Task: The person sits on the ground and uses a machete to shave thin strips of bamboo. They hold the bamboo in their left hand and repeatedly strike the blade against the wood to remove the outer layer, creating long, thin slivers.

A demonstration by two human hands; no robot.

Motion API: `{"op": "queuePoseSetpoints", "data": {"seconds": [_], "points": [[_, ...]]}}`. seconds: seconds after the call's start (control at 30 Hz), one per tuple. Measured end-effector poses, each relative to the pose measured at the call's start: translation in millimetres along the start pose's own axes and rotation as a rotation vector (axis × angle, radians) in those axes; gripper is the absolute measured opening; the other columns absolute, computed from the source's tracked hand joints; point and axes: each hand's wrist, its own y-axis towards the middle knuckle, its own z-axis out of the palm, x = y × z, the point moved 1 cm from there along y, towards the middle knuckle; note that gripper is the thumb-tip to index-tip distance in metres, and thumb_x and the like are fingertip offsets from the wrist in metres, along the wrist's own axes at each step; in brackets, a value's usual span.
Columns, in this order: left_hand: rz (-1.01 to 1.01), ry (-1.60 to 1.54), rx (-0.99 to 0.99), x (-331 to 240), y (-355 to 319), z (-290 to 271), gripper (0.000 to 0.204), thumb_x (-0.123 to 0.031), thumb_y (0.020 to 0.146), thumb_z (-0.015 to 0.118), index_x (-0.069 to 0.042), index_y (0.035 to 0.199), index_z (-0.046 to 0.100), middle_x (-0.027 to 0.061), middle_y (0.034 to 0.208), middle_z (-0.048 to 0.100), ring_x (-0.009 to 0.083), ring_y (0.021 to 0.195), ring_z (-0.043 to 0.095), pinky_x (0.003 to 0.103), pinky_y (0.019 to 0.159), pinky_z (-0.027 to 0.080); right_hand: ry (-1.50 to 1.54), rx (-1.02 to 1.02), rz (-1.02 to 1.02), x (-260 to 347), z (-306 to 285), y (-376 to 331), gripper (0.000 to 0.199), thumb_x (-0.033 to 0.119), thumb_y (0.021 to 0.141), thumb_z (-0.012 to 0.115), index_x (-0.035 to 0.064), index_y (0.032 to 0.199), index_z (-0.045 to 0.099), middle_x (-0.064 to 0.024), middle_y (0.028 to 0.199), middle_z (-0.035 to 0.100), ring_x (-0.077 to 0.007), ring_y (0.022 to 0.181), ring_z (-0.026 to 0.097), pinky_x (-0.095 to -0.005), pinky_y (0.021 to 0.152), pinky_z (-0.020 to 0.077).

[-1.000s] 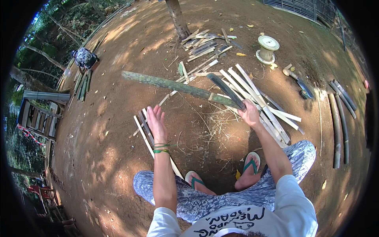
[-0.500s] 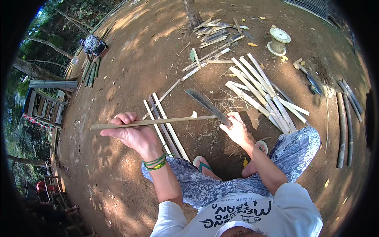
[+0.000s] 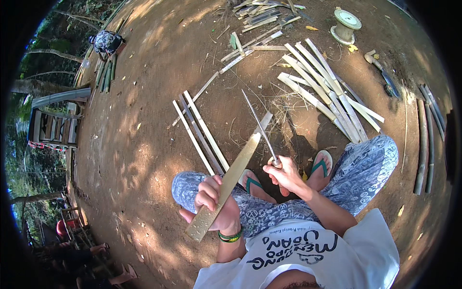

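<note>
My left hand grips a flat bamboo strip near its lower end, holding it slanted up and away over my knee. My right hand holds a long knife by the handle, its thin blade pointing up and away, lying close beside the strip's far end. I am squatting in patterned trousers and green flip-flops on bare earth.
Three split bamboo strips lie on the ground to the left of my knee. A larger pile of strips lies ahead right. Further off are more scraps, a spool, another knife, poles and a bag.
My left hand has swung the strip from lying crosswise to standing slanted in front of me. My right hand has brought the knife up against it. My view dropped closer to my knees.
</note>
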Motion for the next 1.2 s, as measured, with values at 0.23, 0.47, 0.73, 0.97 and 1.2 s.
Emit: {"op": "queuePoseSetpoints", "data": {"seconds": [0.23, 0.47, 0.73, 0.97, 1.2], "points": [[0.050, 0.053, 0.164, -16.4, 7.1, 22.8, 0.072, -0.058, 0.104, 0.014, -0.014, 0.056, 0.044, -0.0006, 0.058, 0.036, 0.0151, 0.057, 0.033, 0.033, 0.065, 0.035, -0.206, 0.042, -0.066, -4.1, -2.8, -38.3, 0.023, 0.023, 0.089, 0.071, 0.0020, 0.093, 0.062, -0.0073, 0.069, 0.064, -0.0113, 0.059, 0.060, -0.0309, 0.059, 0.0477], [0.135, -0.005, 0.204, -29.7, 0.9, 44.8, 0.078, -0.075, 0.095, 0.021, -0.010, 0.061, 0.046, 0.0031, 0.057, 0.046, 0.0164, 0.050, 0.040, 0.035, 0.057, 0.037, -0.495, -0.013, 0.014, -20.4, -28.1, -27.5, 0.040, 0.039, 0.087, 0.071, 0.0012, 0.088, 0.060, -0.0111, 0.073, 0.066, -0.0244, 0.069, 0.064, -0.0369, 0.069, 0.0504], [0.220, 0.093, 0.265, -18.3, 10.2, 44.0, 0.062, -0.069, 0.093, 0.042, -0.013, 0.067, 0.037, 0.0009, 0.060, 0.037, 0.0127, 0.055, 0.033, 0.030, 0.054, 0.026, -0.732, -0.085, 0.039, 19.5, -24.8, -16.6, 0.056, 0.052, 0.089, 0.067, -0.0029, 0.077, 0.061, -0.0206, 0.069, 0.065, -0.0389, 0.072, 0.068, -0.0447, 0.067, 0.0513], [0.222, 0.101, 0.224, -17.9, 13.4, 39.9, 0.055, -0.060, 0.094, 0.044, -0.013, 0.067, 0.037, 0.0013, 0.060, 0.037, 0.0129, 0.055, 0.031, 0.032, 0.055, 0.026, -0.521, 0.162, -0.464, 74.2, 6.0, -44.0, 0.042, 0.038, 0.095, 0.062, -0.0019, 0.083, 0.062, -0.0203, 0.060, 0.058, -0.0407, 0.057, 0.062, -0.0438, 0.052, 0.0470], [0.213, 0.079, 0.187, -27.6, 18.6, 31.3, 0.049, -0.053, 0.096, 0.042, -0.013, 0.068, 0.036, 0.0009, 0.059, 0.035, 0.0131, 0.055, 0.030, 0.031, 0.054, 0.025, -0.552, 0.125, -0.545, 51.3, 10.8, -28.1, 0.052, 0.047, 0.093, 0.062, -0.0012, 0.074, 0.059, -0.0192, 0.056, 0.054, -0.0376, 0.051, 0.059, -0.0434, 0.048, 0.0453]]}}
